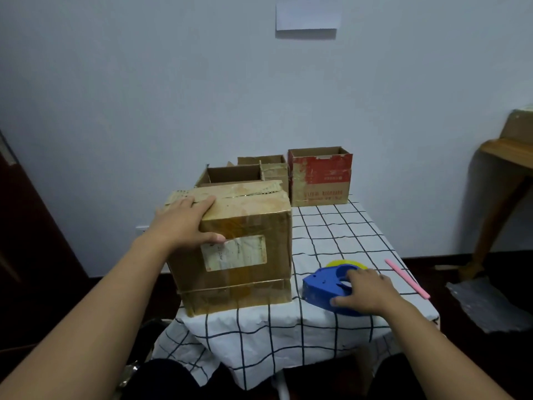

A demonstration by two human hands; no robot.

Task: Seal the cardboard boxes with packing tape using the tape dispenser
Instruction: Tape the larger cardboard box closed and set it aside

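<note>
Left hand [184, 223] is on the near cardboard box [239, 249], fingers spread flat along the top edge and thumb laid against the front face above a pale label [235, 252]. It is pressing there, fingers straight, not clenched. Right hand [366, 290] is down on the blue tape dispenser [323, 287], fingers over the top, thumb curled against its near side: it is grasping the dispenser, which sits on the bench [340, 232] just beside the box at about 3 o'clock from it. A yellow tape roll [343, 263] peeks out behind the dispenser.

The bench wears a white cloth with a black grid. A pink stick [406, 278] lies near the right edge, at 3 o'clock from the dispenser. At 12 o'clock from the near box stand open brown boxes [248, 171], and beside them a red-printed open box [320, 176].

Behind, a pale wall with a sheet of paper [307, 17] stuck high up. A wooden table [507, 157] stands at the far right.
</note>
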